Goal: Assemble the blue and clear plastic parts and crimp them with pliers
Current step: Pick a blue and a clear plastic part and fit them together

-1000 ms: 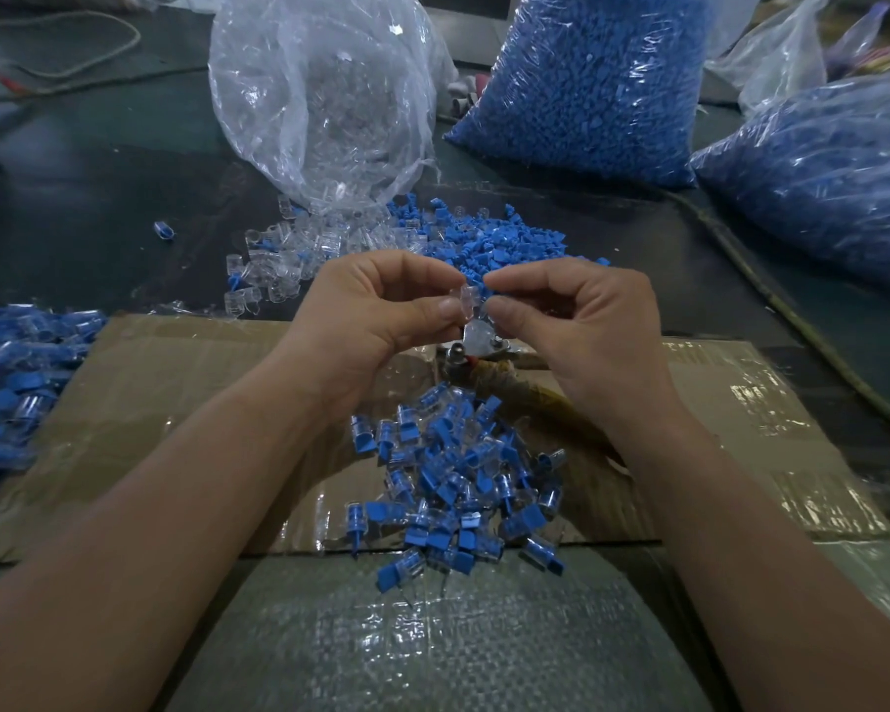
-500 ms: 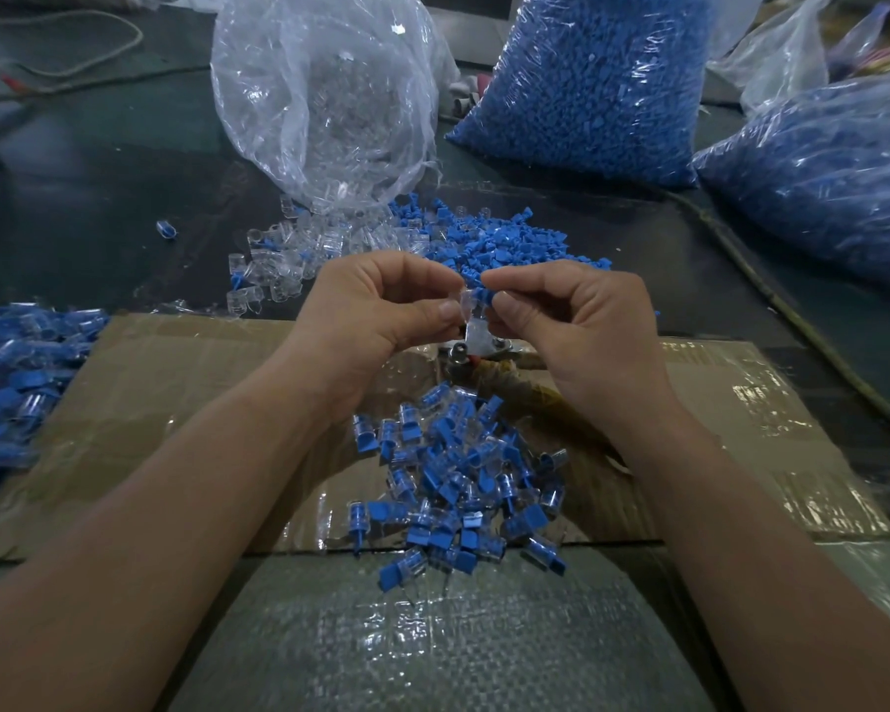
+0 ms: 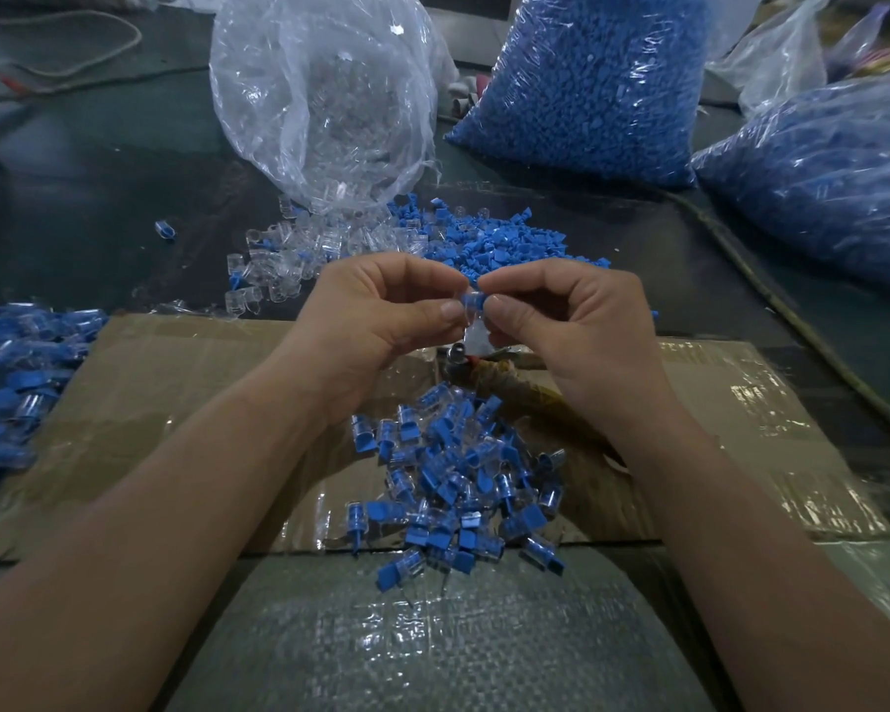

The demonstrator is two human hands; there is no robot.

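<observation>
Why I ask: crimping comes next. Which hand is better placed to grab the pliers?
Probably right: the pliers lie with handles under the right hand; the left hand pinches the blue-and-clear part too.

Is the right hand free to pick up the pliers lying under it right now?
Probably not yet: the right hand and left hand both pinch the blue and clear part. The pliers lie close below it, seemingly uncovered, so letting go should open the way.

assembled pile [image 3: 458, 485] on cardboard [image 3: 176, 403]; pliers [image 3: 489, 375] apparently behind
</observation>
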